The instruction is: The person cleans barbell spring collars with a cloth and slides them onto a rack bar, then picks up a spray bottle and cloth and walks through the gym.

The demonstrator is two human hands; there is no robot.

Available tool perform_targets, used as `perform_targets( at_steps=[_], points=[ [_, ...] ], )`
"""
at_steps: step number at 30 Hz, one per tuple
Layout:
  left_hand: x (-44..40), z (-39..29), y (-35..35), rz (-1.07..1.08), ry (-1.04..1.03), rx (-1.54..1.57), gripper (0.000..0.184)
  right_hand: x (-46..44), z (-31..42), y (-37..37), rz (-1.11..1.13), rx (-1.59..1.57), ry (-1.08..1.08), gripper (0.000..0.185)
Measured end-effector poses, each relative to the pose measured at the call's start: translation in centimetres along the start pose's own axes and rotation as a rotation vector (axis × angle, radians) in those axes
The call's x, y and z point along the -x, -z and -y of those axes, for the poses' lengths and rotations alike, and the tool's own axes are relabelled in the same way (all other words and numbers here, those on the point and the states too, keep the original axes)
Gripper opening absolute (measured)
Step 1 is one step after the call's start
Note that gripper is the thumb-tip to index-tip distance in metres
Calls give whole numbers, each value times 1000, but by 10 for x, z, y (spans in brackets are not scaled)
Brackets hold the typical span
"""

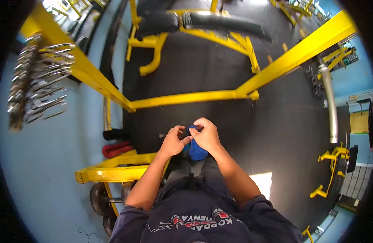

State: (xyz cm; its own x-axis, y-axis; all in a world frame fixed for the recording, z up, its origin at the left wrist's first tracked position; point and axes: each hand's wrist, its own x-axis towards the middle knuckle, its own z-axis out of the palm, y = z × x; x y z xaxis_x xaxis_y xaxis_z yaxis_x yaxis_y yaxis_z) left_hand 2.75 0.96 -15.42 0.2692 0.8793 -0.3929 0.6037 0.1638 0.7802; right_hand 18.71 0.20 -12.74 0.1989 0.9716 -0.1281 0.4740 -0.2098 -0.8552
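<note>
My right hand (206, 137) is closed on a blue cloth (198, 152), which hangs below the fingers in front of my lap. A rounded dark blue part shows at the fingertips; I cannot make out whether it belongs to the cloth. Close beside it, my left hand (173, 142) has curved fingers with a gap between thumb and forefinger, and nothing shows in them. Its thumb tip comes near the cloth and the right hand. A small teal patch (186, 147) shows under the left thumb, too small to name.
A yellow frame bar (186, 98) crosses ahead, with a black padded bench (223, 23) behind it. Metal clips (45, 81) hang at left. A yellow rack (113, 173) holds dumbbells (100, 198), with a folded red cloth (115, 150) beside it. A barbell sleeve (329, 101) stands right.
</note>
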Motion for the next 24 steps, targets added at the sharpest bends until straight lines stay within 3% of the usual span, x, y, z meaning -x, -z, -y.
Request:
perform_targets(
  at_steps=[5,7,11,12,14,15,16,17,19,21,24],
  points=[
    [-34,132,-128,180,304,-202,60,40,-183,-24,-46,-165,-537,21],
    [-41,185,-170,255,566,-255,64,51,-251,-37,1,-160,-646,21],
    [-58,301,-253,70,864,-71,67,75,-362,-70,74,-124,-869,28],
    [-62,344,-275,-32,841,-125,63,76,-388,-79,124,-90,-874,28],
    [-94,359,-279,-168,863,-162,52,72,-433,-98,207,-67,-904,29],
    [-108,375,-282,-156,842,-163,54,67,-450,-109,228,-60,-941,29],
    [-108,434,-300,-235,872,152,60,59,-461,-121,246,-47,-916,30],
    [-118,464,-302,-146,859,88,65,54,-473,-135,264,-34,-886,32],
    [-143,433,-301,-232,955,239,74,47,-503,-173,318,-15,-872,36],
    [-157,432,-306,-355,1137,314,67,41,-515,-207,367,-3,-849,41],
    [-155,458,-315,-186,1147,575,56,28,-515,-251,517,48,-612,54]
  ],
)
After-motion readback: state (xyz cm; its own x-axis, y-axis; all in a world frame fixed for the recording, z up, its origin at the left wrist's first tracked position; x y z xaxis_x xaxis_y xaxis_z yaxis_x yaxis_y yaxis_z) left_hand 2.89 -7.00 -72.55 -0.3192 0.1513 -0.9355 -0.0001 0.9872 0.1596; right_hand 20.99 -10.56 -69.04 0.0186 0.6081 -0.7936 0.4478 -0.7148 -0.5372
